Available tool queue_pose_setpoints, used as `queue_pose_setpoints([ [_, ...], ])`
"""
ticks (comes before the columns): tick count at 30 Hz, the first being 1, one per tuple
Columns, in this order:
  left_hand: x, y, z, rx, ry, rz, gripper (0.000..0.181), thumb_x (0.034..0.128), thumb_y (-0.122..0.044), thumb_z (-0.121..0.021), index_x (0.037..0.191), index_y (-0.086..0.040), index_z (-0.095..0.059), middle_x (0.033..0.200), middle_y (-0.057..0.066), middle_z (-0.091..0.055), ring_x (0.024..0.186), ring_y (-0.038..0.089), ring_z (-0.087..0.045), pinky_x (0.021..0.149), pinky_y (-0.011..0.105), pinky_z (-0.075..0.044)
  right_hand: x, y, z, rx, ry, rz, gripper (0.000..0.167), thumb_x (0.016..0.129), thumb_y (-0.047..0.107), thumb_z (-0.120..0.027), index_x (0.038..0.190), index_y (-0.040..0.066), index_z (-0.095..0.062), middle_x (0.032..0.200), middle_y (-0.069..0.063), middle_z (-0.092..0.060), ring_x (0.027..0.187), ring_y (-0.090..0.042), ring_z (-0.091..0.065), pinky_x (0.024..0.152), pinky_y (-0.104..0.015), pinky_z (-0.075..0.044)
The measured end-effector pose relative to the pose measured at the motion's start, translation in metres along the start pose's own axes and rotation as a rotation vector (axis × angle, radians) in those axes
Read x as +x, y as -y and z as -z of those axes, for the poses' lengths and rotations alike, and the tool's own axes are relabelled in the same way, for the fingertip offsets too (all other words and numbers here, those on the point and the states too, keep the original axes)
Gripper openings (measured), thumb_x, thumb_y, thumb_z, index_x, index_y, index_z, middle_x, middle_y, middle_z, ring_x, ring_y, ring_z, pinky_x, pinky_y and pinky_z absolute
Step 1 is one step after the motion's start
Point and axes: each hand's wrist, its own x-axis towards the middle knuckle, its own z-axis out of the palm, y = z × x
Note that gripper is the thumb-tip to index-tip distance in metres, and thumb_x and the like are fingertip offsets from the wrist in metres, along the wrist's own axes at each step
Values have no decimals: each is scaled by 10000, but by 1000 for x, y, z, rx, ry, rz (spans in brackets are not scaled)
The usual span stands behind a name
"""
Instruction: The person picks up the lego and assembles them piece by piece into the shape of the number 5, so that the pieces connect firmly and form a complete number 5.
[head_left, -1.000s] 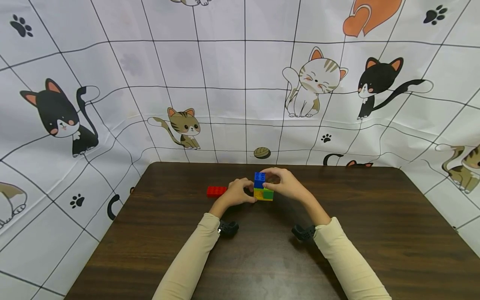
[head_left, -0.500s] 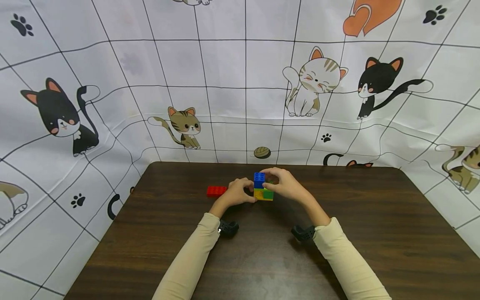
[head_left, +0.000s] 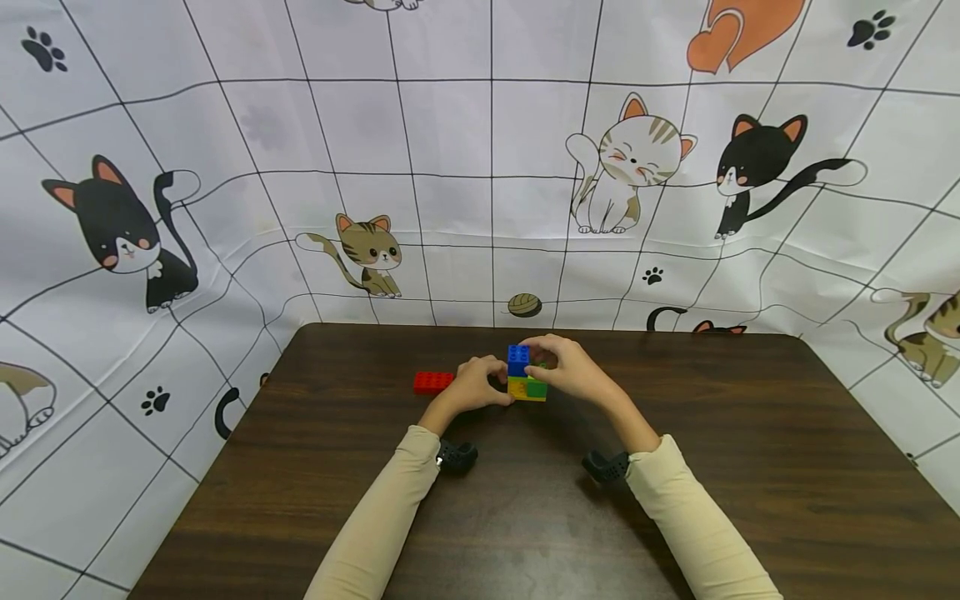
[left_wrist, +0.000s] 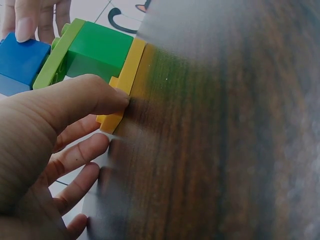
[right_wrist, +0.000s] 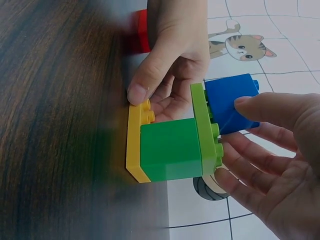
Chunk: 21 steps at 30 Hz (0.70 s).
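Note:
A small stack of toy building bricks stands on the table between my hands. At its bottom is a thin yellow plate [right_wrist: 134, 145], with a green brick [right_wrist: 170, 152] on one end. A thin lime plate [right_wrist: 202, 130] tops the green brick, and a blue brick [head_left: 518, 360] sits on the lime plate's far end, overhanging the yellow plate. My left hand [head_left: 474, 387] holds the yellow plate's end, thumb on its near edge. With thumb and fingers my right hand [head_left: 573, 367] grips the blue brick; some fingertips lie close to the lime plate [left_wrist: 60, 55].
A red brick [head_left: 432, 382] lies flat on the dark wooden table [head_left: 510, 533], just left of my left hand. Behind the table's back edge hangs a white cloth [head_left: 450, 208] with cat prints and grid lines. Each wrist wears a black band.

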Motion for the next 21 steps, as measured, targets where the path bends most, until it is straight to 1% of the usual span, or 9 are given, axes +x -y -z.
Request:
queue_pose_setpoints([
  [7,0,1,0,18,-8,-12,310,835,-251,-841,1053,-78,-706,1056,58,-660,1050,247,-523,1021,524,-343,1,-1,0,-15,6,5,391,961,87,-695,1324,-33,-613,1171,-192,-664,1054,-327,-649,934,-503,-552],
  [21,-2,-1,0,19,-12,-15,319,840,-247,-837,1070,-71,-703,1055,60,-661,1046,247,-516,1015,515,-337,0,0,1,-32,21,-8,411,975,104,-679,1357,-28,-604,1174,-186,-656,1062,-310,-650,931,-468,-561],
])
